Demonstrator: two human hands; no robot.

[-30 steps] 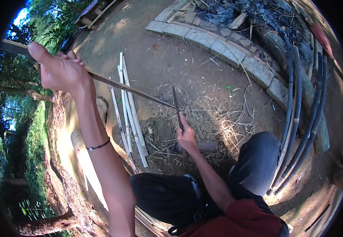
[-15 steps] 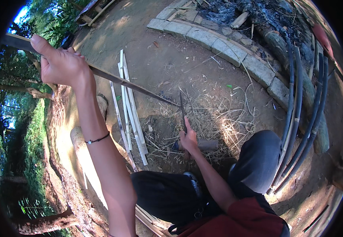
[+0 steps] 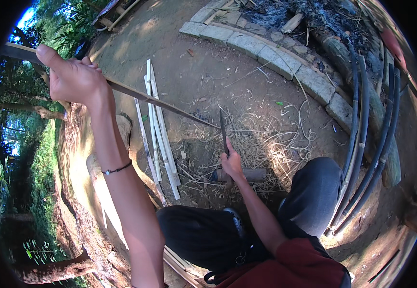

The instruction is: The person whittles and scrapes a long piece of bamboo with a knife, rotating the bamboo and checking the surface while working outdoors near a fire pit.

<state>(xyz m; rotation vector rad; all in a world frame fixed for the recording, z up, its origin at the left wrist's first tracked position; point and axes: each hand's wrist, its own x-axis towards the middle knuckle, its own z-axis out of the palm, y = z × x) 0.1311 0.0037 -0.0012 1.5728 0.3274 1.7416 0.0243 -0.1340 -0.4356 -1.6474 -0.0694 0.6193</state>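
Raised at the far left, my left hand (image 3: pixel 76 82) is wrapped round a long, flat bamboo strip (image 3: pixel 163 102). The strip slants down to the right, and its lower end meets or nearly meets the blade of a knife (image 3: pixel 223 126). My right hand (image 3: pixel 232 163) is closed round the knife's handle, with the dark blade pointing away from me. Below that hand a short piece of wood (image 3: pixel 252 175) lies on the ground, partly hidden. Thin curled shavings (image 3: pixel 287 150) are scattered around and beyond it.
Several pale split strips (image 3: pixel 155 125) lie left of my knees. Dark bamboo poles (image 3: pixel 360 125) lean at the right beside a thick log (image 3: pixel 379 120). A curved stone border (image 3: pixel 247 44) edges a bed of ash (image 3: pixel 280 19) at the far right. Another log (image 3: pixel 103 192) lies left.
My right hand and the knife have shifted slightly away from me and to the right. My left hand and the bamboo strip have hardly moved.
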